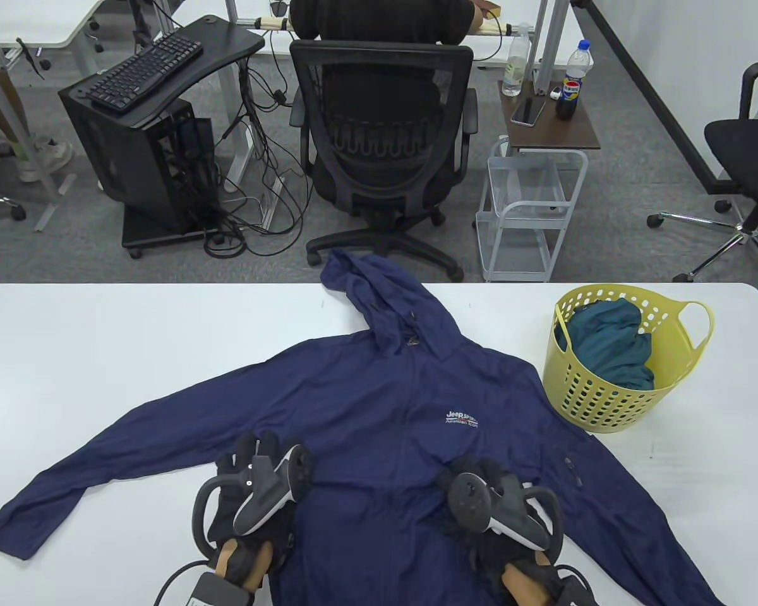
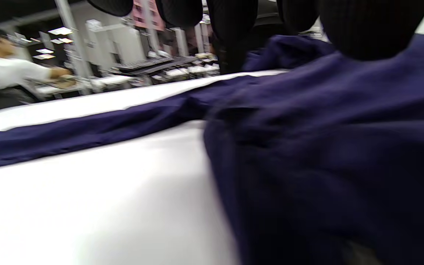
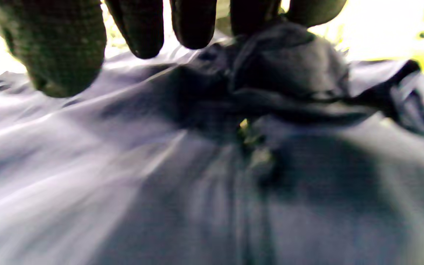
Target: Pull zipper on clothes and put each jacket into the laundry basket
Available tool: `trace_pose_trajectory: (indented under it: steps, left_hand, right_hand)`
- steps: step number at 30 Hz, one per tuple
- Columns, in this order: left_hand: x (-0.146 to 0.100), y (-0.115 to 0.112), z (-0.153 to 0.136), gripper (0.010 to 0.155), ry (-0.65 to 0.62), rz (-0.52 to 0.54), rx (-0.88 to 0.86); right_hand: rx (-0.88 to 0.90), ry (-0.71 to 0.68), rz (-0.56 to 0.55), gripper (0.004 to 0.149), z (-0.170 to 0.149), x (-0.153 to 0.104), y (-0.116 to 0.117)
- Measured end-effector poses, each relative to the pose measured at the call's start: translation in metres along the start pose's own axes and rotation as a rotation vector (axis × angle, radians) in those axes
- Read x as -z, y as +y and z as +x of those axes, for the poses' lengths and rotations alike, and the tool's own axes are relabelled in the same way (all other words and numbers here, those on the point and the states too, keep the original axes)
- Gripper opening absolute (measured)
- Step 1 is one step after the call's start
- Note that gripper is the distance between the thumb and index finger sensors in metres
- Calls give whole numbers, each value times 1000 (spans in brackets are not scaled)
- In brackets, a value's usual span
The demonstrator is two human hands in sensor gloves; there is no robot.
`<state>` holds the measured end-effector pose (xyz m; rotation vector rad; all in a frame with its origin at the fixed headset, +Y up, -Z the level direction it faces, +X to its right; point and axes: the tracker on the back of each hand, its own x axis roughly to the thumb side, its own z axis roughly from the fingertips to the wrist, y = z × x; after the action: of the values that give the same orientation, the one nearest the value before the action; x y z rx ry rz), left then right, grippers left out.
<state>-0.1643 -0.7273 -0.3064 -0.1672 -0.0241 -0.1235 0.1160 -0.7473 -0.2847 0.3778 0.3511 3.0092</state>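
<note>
Resting on the navy jacket point(image 1: 379, 404), both hands — left hand point(image 1: 252, 486), right hand point(image 1: 486, 505) — hide their grip; bunched fabric could jam the zipper point(image 3: 250, 138).

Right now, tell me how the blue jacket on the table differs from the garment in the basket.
The navy jacket lies spread flat on the table, sleeves out; the teal garment sits bunched inside the yellow basket. Both hands rest over the navy one; nothing touches the teal one. Both look like thin fabric.
</note>
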Motion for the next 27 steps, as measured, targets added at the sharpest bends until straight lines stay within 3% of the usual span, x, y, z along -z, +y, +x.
trace_pose_trajectory:
  steps: [4,6,10,13,18,22,27]
  left_hand:
    - [1,-9,20,69,-75,-130,17]
    - [7,-3,22,69,-60,-118,-3]
    - [27,20,30,65,14,-78,-74]
    - [55,42,45,62,71,-94,-91]
    - [110,74,78,58,109,27,-40]
    - [152,77,105,58,123,63,5]
    - [200,57,131,59,143,67,131]
  right_hand:
    - [-38,-73,235,81,21,3,27]
    - [-118,-99,241,87,37,-1,33]
    - [-116,-167,250,81,56,-8,29]
    - [-98,-159,193,71,55,-12,17]
    - [99,-105,-8,56,18,-19,-17]
    - [209,-11,-118,51,-15,-18,-27]
    - [224,67,-140,52,-35,-15,-29]
